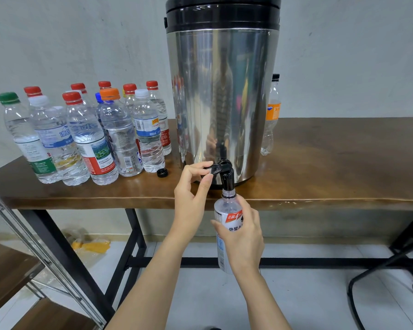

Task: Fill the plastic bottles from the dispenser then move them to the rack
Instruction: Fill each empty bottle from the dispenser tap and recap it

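A tall steel dispenser [222,96] with a black lid stands on the wooden table [332,163]. Its black tap [225,172] juts over the front edge. My left hand [193,194] pinches the tap lever between thumb and fingers. My right hand [244,236] grips an uncapped clear bottle [227,210] with a white label, held upright below the table edge with its mouth right under the spout. A loose black cap [162,172] lies on the table left of the tap.
Several capped bottles [86,134] with red, green, white, blue and orange caps crowd the table's left end. An orange-labelled bottle [271,115] stands behind the dispenser on the right. A rack with wooden shelves [7,270] is at the lower left. A black stool frame [391,277] is at the right.
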`<state>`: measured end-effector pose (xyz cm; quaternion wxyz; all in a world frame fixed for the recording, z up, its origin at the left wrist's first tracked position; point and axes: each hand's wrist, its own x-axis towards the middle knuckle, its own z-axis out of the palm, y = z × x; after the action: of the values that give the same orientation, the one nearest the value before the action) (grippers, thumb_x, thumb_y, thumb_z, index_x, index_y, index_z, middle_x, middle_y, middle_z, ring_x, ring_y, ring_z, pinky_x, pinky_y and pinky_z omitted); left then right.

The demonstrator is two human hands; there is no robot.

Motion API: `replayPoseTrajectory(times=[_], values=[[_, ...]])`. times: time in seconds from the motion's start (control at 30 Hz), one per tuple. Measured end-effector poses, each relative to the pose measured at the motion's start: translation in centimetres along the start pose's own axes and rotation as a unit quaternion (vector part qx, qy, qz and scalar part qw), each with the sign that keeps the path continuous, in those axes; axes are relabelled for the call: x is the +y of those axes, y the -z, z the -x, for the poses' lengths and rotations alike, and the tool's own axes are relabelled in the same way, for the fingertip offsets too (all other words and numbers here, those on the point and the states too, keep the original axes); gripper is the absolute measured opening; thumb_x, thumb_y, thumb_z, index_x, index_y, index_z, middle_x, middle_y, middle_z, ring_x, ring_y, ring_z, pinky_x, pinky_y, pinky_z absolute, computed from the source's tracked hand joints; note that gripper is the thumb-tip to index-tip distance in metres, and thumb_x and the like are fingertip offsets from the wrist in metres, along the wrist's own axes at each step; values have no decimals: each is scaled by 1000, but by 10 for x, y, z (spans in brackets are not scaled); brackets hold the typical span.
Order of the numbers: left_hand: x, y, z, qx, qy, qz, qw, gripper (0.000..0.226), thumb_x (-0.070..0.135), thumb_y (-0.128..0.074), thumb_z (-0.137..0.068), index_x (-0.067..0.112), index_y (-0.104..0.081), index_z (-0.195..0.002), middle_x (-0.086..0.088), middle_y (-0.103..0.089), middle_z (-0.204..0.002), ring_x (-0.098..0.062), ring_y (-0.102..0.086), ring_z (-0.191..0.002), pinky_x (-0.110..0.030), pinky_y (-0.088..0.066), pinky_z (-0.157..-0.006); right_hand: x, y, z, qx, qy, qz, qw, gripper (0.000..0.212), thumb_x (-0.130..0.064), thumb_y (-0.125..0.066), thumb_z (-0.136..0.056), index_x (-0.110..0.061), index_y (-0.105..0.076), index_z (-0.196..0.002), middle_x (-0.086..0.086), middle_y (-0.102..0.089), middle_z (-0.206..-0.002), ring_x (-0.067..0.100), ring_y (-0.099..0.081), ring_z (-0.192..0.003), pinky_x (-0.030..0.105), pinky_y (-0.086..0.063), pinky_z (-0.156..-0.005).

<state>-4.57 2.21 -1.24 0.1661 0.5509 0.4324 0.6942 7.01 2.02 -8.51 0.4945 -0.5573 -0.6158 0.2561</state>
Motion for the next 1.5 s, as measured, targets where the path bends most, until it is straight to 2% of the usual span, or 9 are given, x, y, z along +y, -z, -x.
replayPoseTrajectory(times=[0.33, 0.67, 0.97, 1.23, 1.5], values=[[1, 0, 0, -3, 1, -5, 1000, 13, 5, -57, -96, 18, -59, -96, 2, -65, -119, -8, -58, -117, -17, -44, -94, 1, -1, 0, 2, 1, 7, 1000, 80, -41, -84, -73, -38, -42, -141, -15, -45, -115, 4, -48, -95, 23, -44, -70], [-1, 1, 0, -1, 1, -4, 1000, 15, 4, -57, -96, 18, -59, -95, 6, -65, -118, -10, -59, -117, -23, -46, -96, 0, 0, -1, -5, -9, 9, 1000, 81, -42, -83, -74, -37, -40, -142, -12, -49, -121, 4, -48, -96, 25, -48, -74], [-1, 1, 0, -2, -1, -5, 1000, 13, 4, -57, -96, 17, -59, -95, 5, -65, -118, -9, -58, -118, -20, -44, -96, -1, -1, -1, -9, -13, 10, 1000, 81, -43, -82, -74, -37, -39, -143, -11, -49, -123, 4, -48, -97, 25, -48, -75], [-2, 0, 0, 0, 0, -3, 1000, 15, 5, -57, -96, 20, -59, -95, 8, -65, -118, -12, -59, -118, -23, -46, -97, 0, 0, -1, -9, -13, 11, 1000, 81, -44, -82, -74, -38, -39, -142, -11, -49, -123, 4, -49, -98, 25, -49, -74], [-2, 1, 0, -2, -7, 1, 1000, 15, 3, -56, -96, 18, -59, -95, 1, -65, -119, -12, -59, -117, -21, -45, -95, 0, -1, 0, -4, -9, 6, 1000, 81, -43, -83, -73, -38, -41, -142, -11, -50, -124, 4, -49, -97, 24, -48, -73]])
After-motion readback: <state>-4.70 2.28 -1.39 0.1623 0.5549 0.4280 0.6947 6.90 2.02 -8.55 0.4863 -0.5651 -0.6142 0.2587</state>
